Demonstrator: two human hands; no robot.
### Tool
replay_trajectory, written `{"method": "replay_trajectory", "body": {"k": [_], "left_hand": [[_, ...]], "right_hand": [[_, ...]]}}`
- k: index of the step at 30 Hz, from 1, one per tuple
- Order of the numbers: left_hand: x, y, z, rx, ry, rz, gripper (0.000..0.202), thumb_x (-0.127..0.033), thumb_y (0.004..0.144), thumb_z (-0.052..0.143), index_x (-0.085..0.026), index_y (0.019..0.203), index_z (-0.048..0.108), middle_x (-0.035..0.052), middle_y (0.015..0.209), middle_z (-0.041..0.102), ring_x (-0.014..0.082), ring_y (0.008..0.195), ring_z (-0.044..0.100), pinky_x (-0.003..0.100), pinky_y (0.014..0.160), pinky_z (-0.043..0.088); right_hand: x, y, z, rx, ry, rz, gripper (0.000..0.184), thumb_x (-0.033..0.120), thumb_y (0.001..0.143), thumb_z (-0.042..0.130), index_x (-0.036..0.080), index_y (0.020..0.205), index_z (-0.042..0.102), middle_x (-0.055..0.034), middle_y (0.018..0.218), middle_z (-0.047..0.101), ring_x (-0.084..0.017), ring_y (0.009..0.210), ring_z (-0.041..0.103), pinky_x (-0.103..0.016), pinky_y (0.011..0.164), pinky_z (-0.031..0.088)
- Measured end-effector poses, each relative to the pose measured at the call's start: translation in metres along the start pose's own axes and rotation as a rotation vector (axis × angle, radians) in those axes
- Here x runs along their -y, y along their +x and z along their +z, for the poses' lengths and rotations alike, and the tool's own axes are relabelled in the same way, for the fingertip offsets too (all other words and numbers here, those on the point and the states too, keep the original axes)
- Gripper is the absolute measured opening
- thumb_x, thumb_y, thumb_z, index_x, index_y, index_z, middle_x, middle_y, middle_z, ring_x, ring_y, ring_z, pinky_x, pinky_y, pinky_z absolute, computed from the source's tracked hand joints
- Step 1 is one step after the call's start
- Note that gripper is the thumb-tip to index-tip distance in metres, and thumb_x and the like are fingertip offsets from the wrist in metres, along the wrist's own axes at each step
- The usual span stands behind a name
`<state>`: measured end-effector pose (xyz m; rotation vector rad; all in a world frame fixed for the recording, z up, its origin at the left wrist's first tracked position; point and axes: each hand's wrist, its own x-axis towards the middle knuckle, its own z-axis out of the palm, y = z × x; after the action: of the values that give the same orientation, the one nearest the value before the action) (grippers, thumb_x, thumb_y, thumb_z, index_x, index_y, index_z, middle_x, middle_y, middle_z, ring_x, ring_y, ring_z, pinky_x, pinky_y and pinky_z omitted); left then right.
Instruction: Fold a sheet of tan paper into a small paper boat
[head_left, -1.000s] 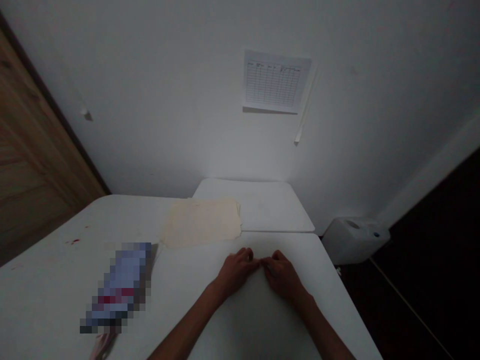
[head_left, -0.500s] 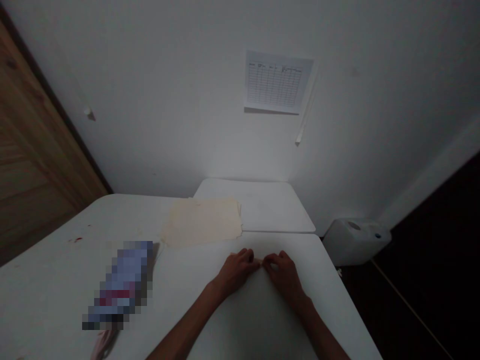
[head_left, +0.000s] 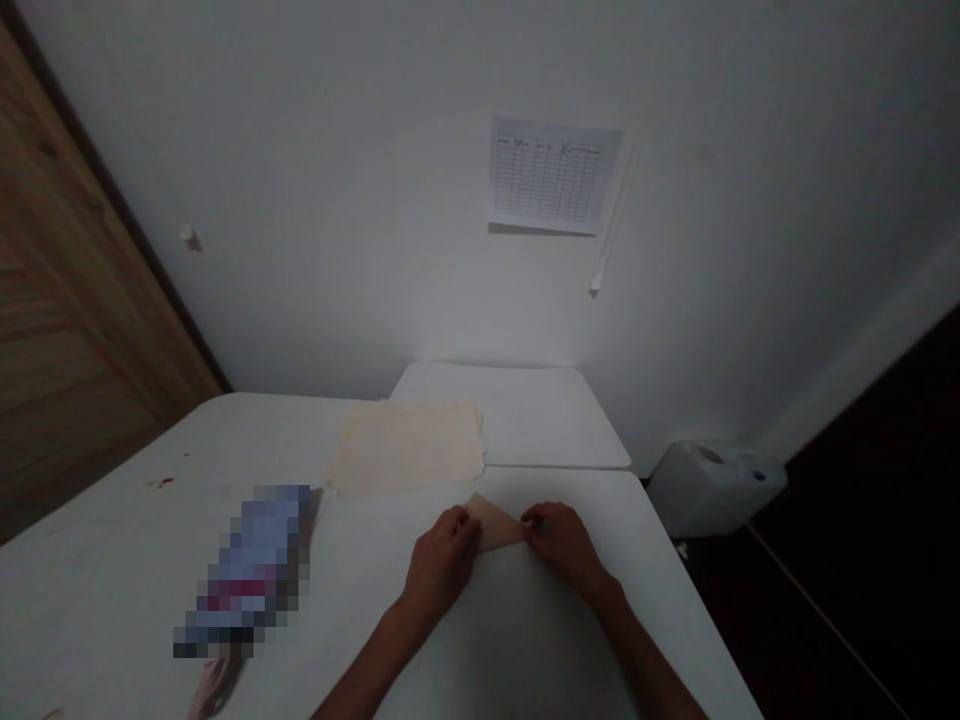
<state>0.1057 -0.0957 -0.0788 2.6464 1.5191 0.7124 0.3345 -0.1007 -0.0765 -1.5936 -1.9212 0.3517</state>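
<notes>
Just nearer the person than the pale sheets (head_left: 405, 447), and to their right, a small tan piece (head_left: 493, 524), roughly triangular, lies on the white table (head_left: 375, 610) between two hands. At its left end the left hand (head_left: 442, 553) has its fingers bent over the edge; at its right tip the right hand (head_left: 559, 540) seems to pinch with thumb and forefinger. Holding both ends probably keeps so light a thing flat and steady. The pale sheets lie off to the left, perhaps to leave this patch free yet within reach.

Nearer than those sheets and to their left, a bluish item (head_left: 251, 565) is blurred into blocks, so I cannot tell what it is; a pinkish strip (head_left: 208, 688) below it runs out of view. Whether the left fingers grip or merely press is unclear, as its thumb is hard to make out. Both ends of the tan piece are partly covered, and dim light hides any creases
</notes>
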Motion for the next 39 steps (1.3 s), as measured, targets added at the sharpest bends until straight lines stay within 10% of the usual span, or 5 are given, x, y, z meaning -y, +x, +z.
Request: {"method": "replay_trajectory", "body": {"k": [6, 24, 28, 34, 39], "left_hand": [[0.011, -0.024, -0.017, -0.071, -0.135, 0.106, 0.014, -0.027, 0.091, 0.053, -0.02, 0.102, 0.06, 0.0104, 0.111, 0.057, 0.025, 0.102, 0.056, 0.039, 0.086, 0.05], [0.029, -0.013, -0.016, 0.145, 0.056, 0.253, 0.014, -0.015, 0.093, 0.051, -0.02, 0.095, 0.064, 0.0051, 0.097, 0.065, 0.0204, 0.091, 0.06, 0.031, 0.079, 0.05], [0.03, -0.017, -0.011, 0.148, 0.158, 0.345, 0.021, -0.007, 0.091, 0.047, -0.018, 0.102, 0.062, 0.0092, 0.104, 0.066, 0.0228, 0.091, 0.062, 0.036, 0.08, 0.052], [0.026, -0.025, -0.005, 0.06, 0.184, 0.341, 0.022, -0.009, 0.094, 0.042, -0.017, 0.107, 0.058, 0.0096, 0.102, 0.067, 0.0227, 0.088, 0.065, 0.034, 0.074, 0.056], [0.019, -0.024, -0.003, 0.017, 0.102, 0.347, 0.024, -0.008, 0.094, 0.039, -0.017, 0.107, 0.057, 0.0096, 0.098, 0.067, 0.0222, 0.084, 0.067, 0.033, 0.071, 0.057]], "right_hand": [[0.002, -0.005, 0.0, 0.011, 0.009, -0.034, 0.016, 0.018, 0.08, 0.06, 0.024, 0.086, 0.074, -0.0052, 0.082, 0.069, -0.021, 0.081, 0.062, -0.032, 0.078, 0.047], [0.013, -0.022, -0.003, -0.024, -0.048, -0.169, 0.012, 0.025, 0.086, 0.06, 0.022, 0.094, 0.069, -0.0082, 0.098, 0.063, -0.022, 0.094, 0.058, -0.036, 0.085, 0.05], [0.011, -0.022, 0.0, -0.064, 0.058, -0.15, 0.015, 0.026, 0.085, 0.061, 0.022, 0.097, 0.068, -0.0083, 0.101, 0.065, -0.023, 0.097, 0.058, -0.038, 0.087, 0.049], [0.019, -0.021, 0.015, -0.198, 0.525, 0.138, 0.066, 0.039, 0.08, 0.067, 0.019, 0.138, 0.039, -0.0083, 0.101, 0.07, -0.018, 0.069, 0.065, -0.033, 0.066, 0.056], [0.043, -0.019, 0.023, -0.08, 0.705, 0.199, 0.049, 0.044, 0.08, 0.067, 0.017, 0.12, 0.054, -0.0073, 0.086, 0.073, -0.021, 0.07, 0.068, -0.032, 0.063, 0.055]]}}
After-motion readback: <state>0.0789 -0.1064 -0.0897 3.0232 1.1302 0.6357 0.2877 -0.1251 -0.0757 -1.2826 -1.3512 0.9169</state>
